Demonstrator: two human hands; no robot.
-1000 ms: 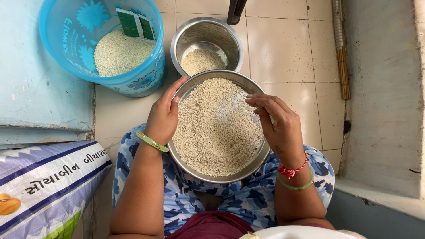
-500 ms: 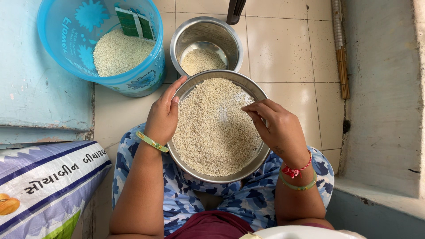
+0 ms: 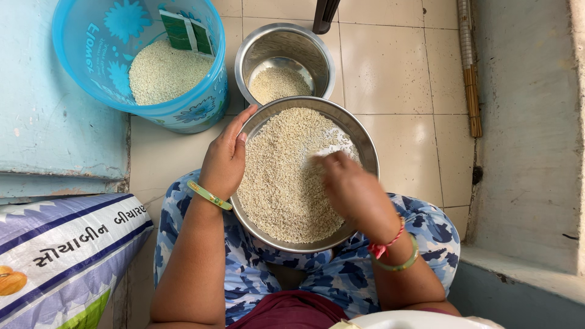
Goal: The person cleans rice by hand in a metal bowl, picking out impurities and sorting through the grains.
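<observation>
A round steel plate [image 3: 365,141] heaped with pale grain [image 3: 280,183] rests on my lap. My left hand [image 3: 224,159] grips its left rim, thumb over the edge. My right hand [image 3: 350,189] is blurred with motion, its fingers down in the grain on the plate's right side; a bare patch of metal shows just above it. Whether it pinches any grain cannot be seen.
A steel pot [image 3: 284,58] with a little grain stands on the tiled floor just beyond the plate. A blue plastic bucket [image 3: 91,67] of grain with a green packet is at upper left. A printed sack [image 3: 61,256] lies at lower left, and a wall ledge [image 3: 524,122] runs along the right.
My right hand has swept from the plate's upper right edge down and inward across the grain. My left hand and the plate have stayed put.
</observation>
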